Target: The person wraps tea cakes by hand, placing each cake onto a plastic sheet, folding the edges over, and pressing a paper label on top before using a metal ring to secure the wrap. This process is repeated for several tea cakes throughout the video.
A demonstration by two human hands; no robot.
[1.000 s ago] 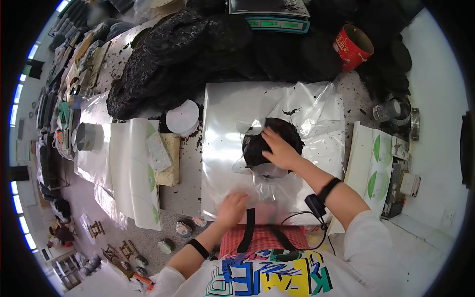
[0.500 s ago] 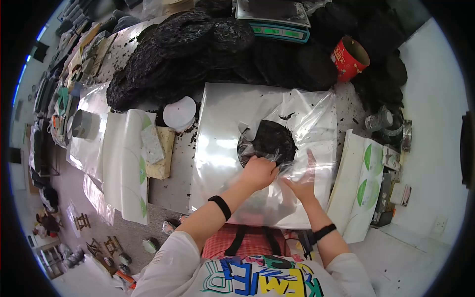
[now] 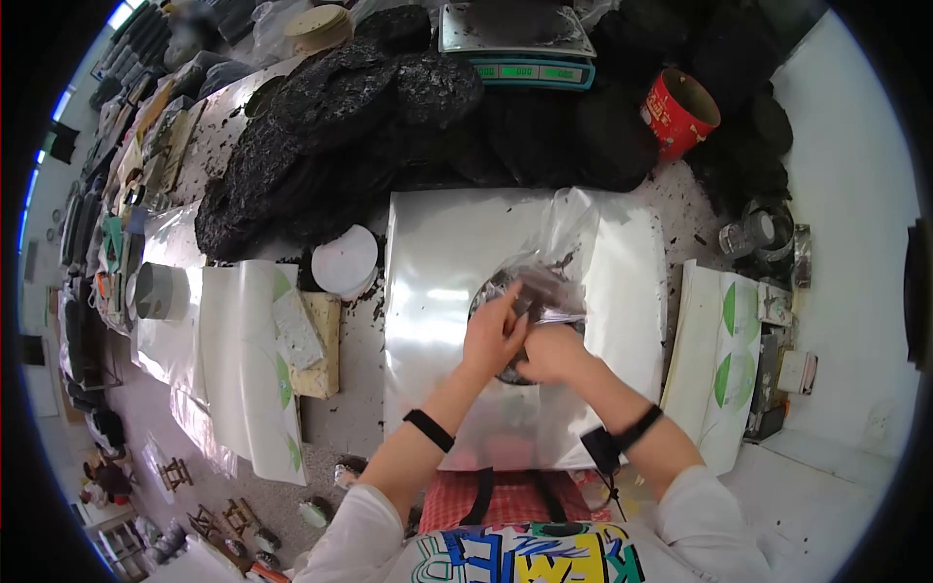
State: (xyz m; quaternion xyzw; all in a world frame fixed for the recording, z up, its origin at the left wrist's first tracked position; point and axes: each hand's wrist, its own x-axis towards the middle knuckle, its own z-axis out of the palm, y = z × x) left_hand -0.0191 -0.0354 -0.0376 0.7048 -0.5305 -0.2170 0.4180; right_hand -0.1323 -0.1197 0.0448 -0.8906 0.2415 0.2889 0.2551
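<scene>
A round dark cake (image 3: 483, 293) of pressed, leafy-looking material lies on a stack of clear plastic sheets (image 3: 428, 253). Thin plastic film (image 3: 559, 291) is gathered over its far right part, blurred by motion. My left hand (image 3: 494, 335) is over the cake's left side, its fingers bent together at the film. Close beside it, my right hand (image 3: 554, 353) is closed at the near right side of the cake, also at the film. Its fingertips are partly hidden, and the two hands nearly touch.
Stacked dark cakes (image 3: 335, 107) line the back, beside a digital scale (image 3: 530, 70) and a red container (image 3: 680, 115). White round discs (image 3: 345, 260) and a metal ring (image 3: 162, 291) stand left. Printed wrapping sheets lie left (image 3: 243, 360) and right (image 3: 714, 360).
The film has been drawn up and folded toward the back right. My right hand has gone from spread flat to closed and moved left over the cake. My left hand has shifted slightly left.
</scene>
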